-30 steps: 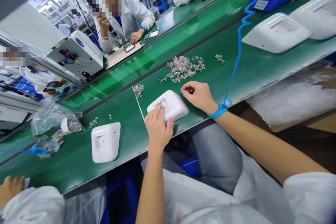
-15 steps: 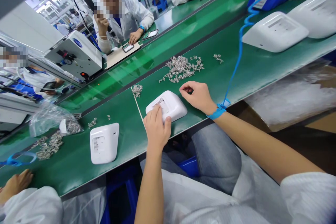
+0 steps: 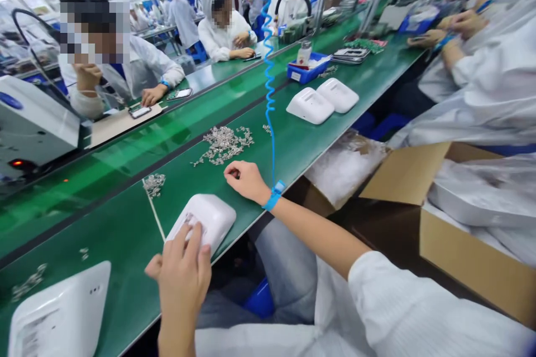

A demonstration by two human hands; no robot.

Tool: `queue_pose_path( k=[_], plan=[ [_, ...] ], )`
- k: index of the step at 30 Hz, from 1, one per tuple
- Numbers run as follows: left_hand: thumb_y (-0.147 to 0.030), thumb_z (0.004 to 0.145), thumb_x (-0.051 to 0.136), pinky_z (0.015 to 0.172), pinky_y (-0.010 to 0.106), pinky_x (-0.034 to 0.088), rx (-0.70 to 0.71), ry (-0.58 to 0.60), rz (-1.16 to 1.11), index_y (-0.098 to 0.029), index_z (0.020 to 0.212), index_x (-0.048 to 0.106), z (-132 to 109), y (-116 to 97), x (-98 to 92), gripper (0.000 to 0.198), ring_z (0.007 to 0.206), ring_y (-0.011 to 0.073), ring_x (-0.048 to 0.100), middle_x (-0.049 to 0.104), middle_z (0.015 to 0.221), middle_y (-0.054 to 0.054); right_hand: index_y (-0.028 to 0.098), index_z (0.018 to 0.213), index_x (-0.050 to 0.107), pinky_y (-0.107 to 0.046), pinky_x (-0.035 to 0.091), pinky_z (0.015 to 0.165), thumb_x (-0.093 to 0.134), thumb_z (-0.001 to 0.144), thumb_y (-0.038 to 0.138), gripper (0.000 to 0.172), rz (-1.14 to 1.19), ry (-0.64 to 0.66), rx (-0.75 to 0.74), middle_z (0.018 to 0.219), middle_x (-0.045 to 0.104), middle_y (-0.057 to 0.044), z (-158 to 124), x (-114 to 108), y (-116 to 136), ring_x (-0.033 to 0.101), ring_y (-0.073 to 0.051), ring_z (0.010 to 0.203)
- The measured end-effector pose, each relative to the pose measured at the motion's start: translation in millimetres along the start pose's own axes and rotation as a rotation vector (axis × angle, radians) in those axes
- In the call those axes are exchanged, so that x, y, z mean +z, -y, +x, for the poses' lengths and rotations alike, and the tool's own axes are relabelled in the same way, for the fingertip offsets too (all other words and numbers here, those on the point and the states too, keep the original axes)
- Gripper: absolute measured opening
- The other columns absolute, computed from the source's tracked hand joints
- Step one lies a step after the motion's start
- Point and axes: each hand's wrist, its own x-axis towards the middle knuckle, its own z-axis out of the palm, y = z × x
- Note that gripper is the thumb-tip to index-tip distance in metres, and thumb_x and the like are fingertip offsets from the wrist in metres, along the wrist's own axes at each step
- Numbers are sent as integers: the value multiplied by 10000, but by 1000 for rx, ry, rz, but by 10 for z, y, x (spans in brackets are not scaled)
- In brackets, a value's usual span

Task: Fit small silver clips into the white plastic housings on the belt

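A white plastic housing point(image 3: 216, 216) with a recess in its face lies on the green bench in front of me. My left hand point(image 3: 182, 262) rests on it, its fingers stretched out over the recess and the thumb apart. To the right of the housing, my right hand point(image 3: 248, 181) hovers by the bench with thumb and fingertips pinched together. Whatever the pinch may hold is too small to make out. Just beyond that hand is a heap of small shiny metal pieces point(image 3: 224, 144). A smaller cluster of metal pieces point(image 3: 154, 184) sits behind the housing.
Another white housing point(image 3: 84, 301) lies at left, and two white housings point(image 3: 312, 105) stand farther right, near a blue tray point(image 3: 307, 70). A coiled blue cord point(image 3: 268, 78) runs to my right wristband point(image 3: 273, 199). Open cartons point(image 3: 469, 251) are below at right. Co-workers sit opposite and to the right.
My view has swung to the right, so the bench things appear farther left. My left hand stays on the housing, with its little finger now sticking out. The right hand keeps its pinch.
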Motion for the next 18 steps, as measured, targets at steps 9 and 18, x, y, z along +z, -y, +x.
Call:
queue_pose_path(
  k=[9, 18],
  plan=[
    [-468, 1002, 438, 771, 431, 343, -236, 265, 262, -224, 1163, 716, -38, 204, -491, 403, 917, 316, 633, 693, 1026, 162, 219, 831, 723, -316, 488, 691, 647, 821, 204, 78, 8, -53, -72, 797, 726, -24, -111, -25, -8, 660, -204, 731],
    [-571, 1031, 320, 837, 479, 359, -601, 307, 546, -73, 1032, 717, 6, 260, -466, 636, 856, 307, 650, 682, 1008, 188, 235, 812, 725, -334, 493, 599, 651, 824, 317, 112, 2, -79, -112, 737, 701, -38, -202, -6, -37, 613, -201, 613]
  ],
)
